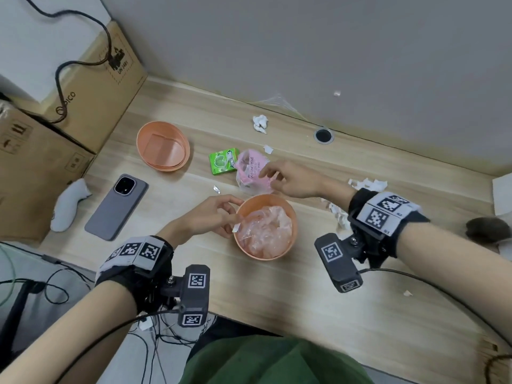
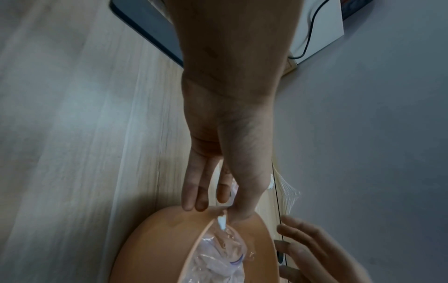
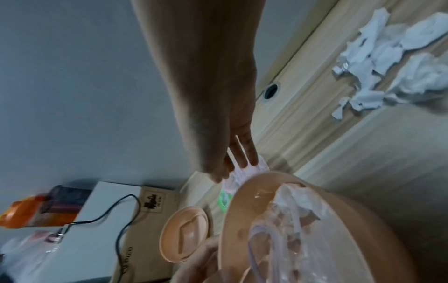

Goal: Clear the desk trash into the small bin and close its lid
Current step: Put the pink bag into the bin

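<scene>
The small orange bin (image 1: 265, 227), lined with a clear plastic bag (image 1: 266, 231), stands open near the desk's front. My left hand (image 1: 234, 214) grips its left rim, fingers outside and thumb inside, with a small white scrap (image 2: 221, 223) by the thumb. The orange lid (image 1: 163, 145) lies upturned at the back left. Just behind the bin, my right hand (image 1: 270, 176) pinches a crumpled pink tissue packet (image 1: 253, 171). A green box (image 1: 224, 161) lies left of the packet. Crumpled white tissues lie at the back (image 1: 260, 123) and at the right (image 1: 367, 184).
A grey phone (image 1: 116, 207) lies face down at the left, beside a white controller (image 1: 68, 205) and stacked cardboard boxes (image 1: 41, 162). A foil scrap (image 1: 216, 189) lies left of the bin. A cable hole (image 1: 323, 135) sits near the wall.
</scene>
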